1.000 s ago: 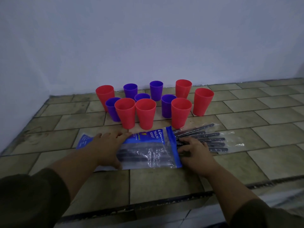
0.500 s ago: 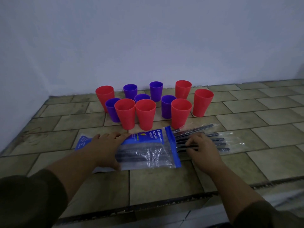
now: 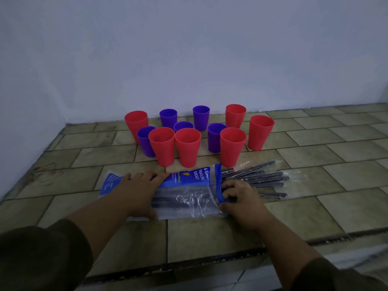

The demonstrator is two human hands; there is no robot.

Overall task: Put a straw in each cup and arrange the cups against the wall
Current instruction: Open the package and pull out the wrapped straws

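Found the straws (image 3: 260, 177) dark, thin and straight, fanned on the counter (image 3: 315, 148), half out of the right end of the bag (image 3: 189, 192), just before the cups (image 3: 188, 147). Judged them light, stiff and slick; best pinched singly at the bare ends, clear of the crinkly film. Noted the bag as soft clear plastic with blue print, lying flat. Saw the left hand (image 3: 136, 192) spread on it, fingers straight, pressing; the right hand (image 3: 241, 198) curled, pinching its blue mouth edge. Counted eleven cups, red and purple, smooth tapered plastic, upright, strawless, clustered near the pale matte wall (image 3: 189, 49).
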